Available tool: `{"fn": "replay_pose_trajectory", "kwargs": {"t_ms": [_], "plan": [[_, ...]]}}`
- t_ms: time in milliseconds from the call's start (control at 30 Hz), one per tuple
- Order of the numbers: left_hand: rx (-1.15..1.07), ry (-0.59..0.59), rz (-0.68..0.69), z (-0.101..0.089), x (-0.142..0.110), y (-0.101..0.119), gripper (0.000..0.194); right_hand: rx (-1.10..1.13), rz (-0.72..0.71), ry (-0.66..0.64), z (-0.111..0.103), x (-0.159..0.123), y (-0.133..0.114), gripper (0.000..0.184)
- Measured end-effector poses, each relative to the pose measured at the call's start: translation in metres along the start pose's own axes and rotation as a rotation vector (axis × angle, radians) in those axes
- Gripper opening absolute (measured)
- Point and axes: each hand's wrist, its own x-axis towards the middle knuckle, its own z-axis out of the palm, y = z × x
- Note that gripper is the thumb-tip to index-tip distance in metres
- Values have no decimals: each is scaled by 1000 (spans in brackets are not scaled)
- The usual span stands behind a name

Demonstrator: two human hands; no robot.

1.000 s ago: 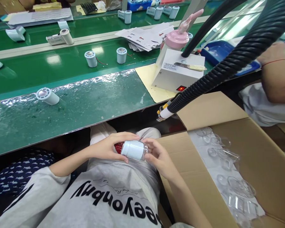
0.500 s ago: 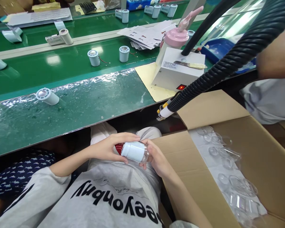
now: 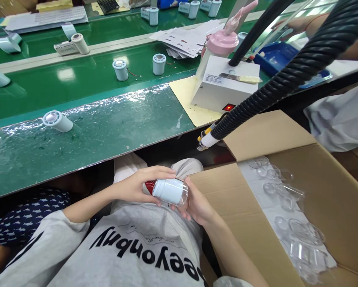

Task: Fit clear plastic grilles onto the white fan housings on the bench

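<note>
Above my lap, a pale blue cylindrical part (image 3: 169, 190) lies tilted between my hands, with a clear plastic cover (image 3: 184, 193) round its right end. A red-patterned piece (image 3: 149, 186) shows at its left end, partly behind my fingers. My left hand (image 3: 145, 185) is closed round the left side of the cylinder, thumb below and fingers above. At the clear end, my right hand (image 3: 196, 203) cups the cover from the right, its fingertips underneath and partly hidden.
An open cardboard box (image 3: 226, 199) with several clear covers stands at my right. A black flexible hose (image 3: 256, 99) hangs over it. On the green bench (image 3: 122, 127) lies a similar blue cylinder (image 3: 57, 121). A white device (image 3: 226, 85) stands near a co-worker's arm (image 3: 313, 28).
My right hand has shifted slightly, its fingers moving lower round the clear end. My left hand and the cylinder stay almost still. At the right, the co-worker's arm has moved over the blue tray.
</note>
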Motion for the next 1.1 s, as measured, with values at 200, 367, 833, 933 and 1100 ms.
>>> {"fn": "replay_pose_trajectory", "kwargs": {"t_ms": [200, 367, 833, 933, 1100], "plan": [[21, 53, -139, 1, 0, 10, 64, -85, -53, -45, -9, 1, 8, 82], [-100, 90, -386, 2, 0, 18, 63, -644, -824, 126, -19, -6, 12, 77], [-368, -24, -450, 3, -9, 11, 77, -416, -553, 160, -18, -13, 13, 45], [-530, -28, -503, 5, -11, 6, 82, -518, -587, 191, -17, -18, 14, 42], [-619, -40, -571, 3, -9, 1, 87, -651, -661, 214, -21, -21, 14, 38]]}}
